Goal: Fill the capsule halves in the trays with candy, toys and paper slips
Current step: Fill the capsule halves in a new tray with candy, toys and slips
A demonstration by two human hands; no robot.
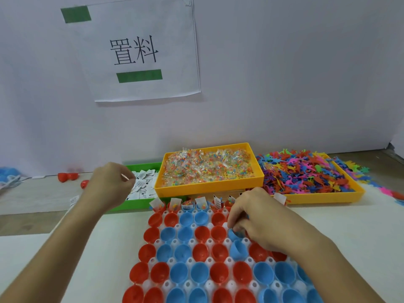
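Observation:
A white holed tray [229,261] holds several red and blue capsule halves [201,234]. Its back row [175,204] has candy and paper slips in it. One blue half [238,250] is tilted. My right hand [253,217] curls down over a blue half in the second row and pinches a small toy. My left hand [113,182] hovers over the green tray [140,203] of paper slips [144,184], fingertips pinched on a thin white slip. An orange tray [196,186] holds candy packets [207,169]. A second orange tray [323,199] is heaped with coloured toys [306,173].
Loose red capsule halves [65,177] lie on the table at the left, near a blue bag [8,173]. A stray slip [74,200] lies beside the green tray. Spilled toys [389,191] lie at the far right. A paper sign [142,51] hangs on the wall.

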